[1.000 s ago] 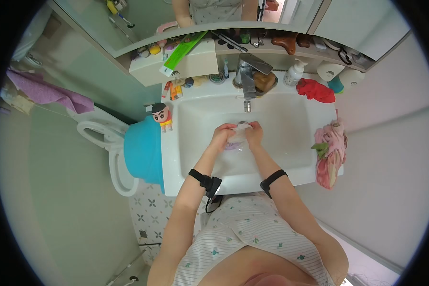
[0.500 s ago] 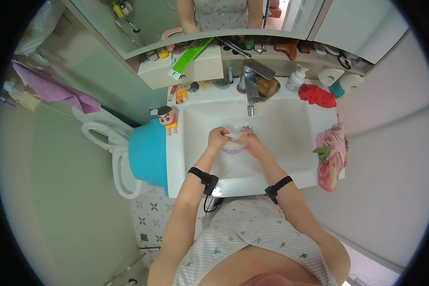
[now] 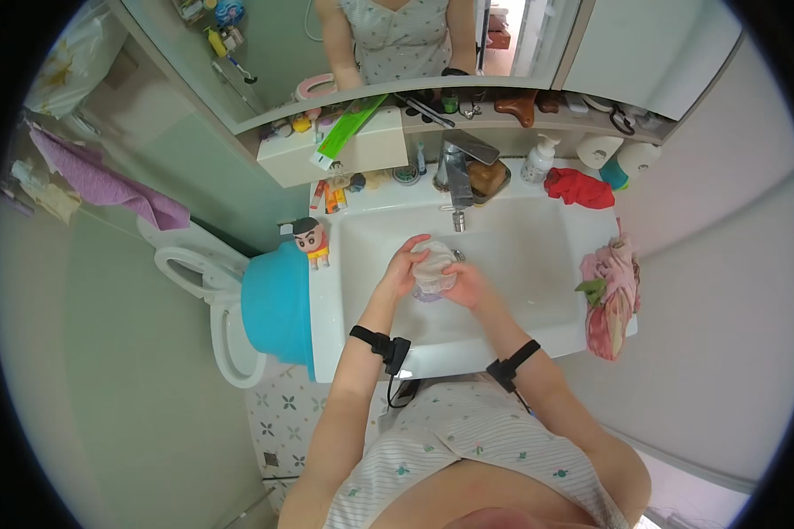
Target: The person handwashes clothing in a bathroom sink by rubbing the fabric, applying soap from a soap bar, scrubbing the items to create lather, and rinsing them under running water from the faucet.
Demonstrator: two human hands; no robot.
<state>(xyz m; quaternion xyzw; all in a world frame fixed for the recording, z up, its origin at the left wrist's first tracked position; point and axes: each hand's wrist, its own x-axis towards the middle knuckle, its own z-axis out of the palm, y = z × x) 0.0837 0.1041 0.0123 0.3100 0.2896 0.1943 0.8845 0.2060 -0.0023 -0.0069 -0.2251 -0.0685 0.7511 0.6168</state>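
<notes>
A thin white cloth [image 3: 432,266] with a lilac part at its lower edge is held over the white sink [image 3: 538,304]. My left hand [image 3: 404,267] grips its left side, the fingers at its upper edge. At the lower right edge, my right hand [image 3: 468,285] pinches the cloth. The metal faucet [image 3: 456,181] stands behind both hands, and the drain [image 3: 458,255] shows just right of the cloth.
Soap [image 3: 487,178] lies in a dish beside the faucet, near a pump bottle [image 3: 538,160]. A red cloth [image 3: 580,189] and pink cloth [image 3: 610,295] lie on the right rim. A toy figure [image 3: 310,242] stands on the left rim, beside a blue basin [image 3: 276,304].
The white cloth is now spread wider and shows a rounded shape between my hands. My right hand has moved down to its lower edge. The camera view has shifted slightly.
</notes>
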